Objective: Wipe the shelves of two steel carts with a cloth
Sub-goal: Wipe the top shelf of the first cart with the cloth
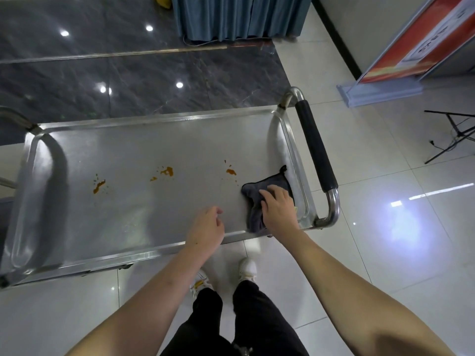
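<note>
Closest to the camera: black trousers (257, 325) and a pair of white sneakers (248, 269) on the glossy pale tile floor (385, 240), both forearms reaching forward over the near rim of the steel cart's top shelf (133, 209); the left hand (205, 227) hangs just above the shelf near its front edge, fingers loosely curled, nothing in it; the right hand (279, 206) is pressed down on a dark grey cloth (267, 186) with fingers spread fairly flat over it — whether the thumb is tucked round the bunched near part I can't tell; the cloth sits in the right-hand end of the shelf, just beside the raised rim, partly flat and partly crumpled under the palm.

Further in, the shelf has three orange-brown sauce splatters — one (230, 171) just left of the cloth, one (166, 172) near the middle, one (99, 186) toward the left end, all apart from the cloth; a tubular push handle with a black foam grip (314, 147) runs along the right end of the cart.

Beyond the cart: a dark marble-look floor section (128, 73); a blue-grey pleated curtain (239, 16) at the top; a red-and-white standing sign (411, 47) at upper right; a black stand (452, 134) with thin legs at the right edge.
</note>
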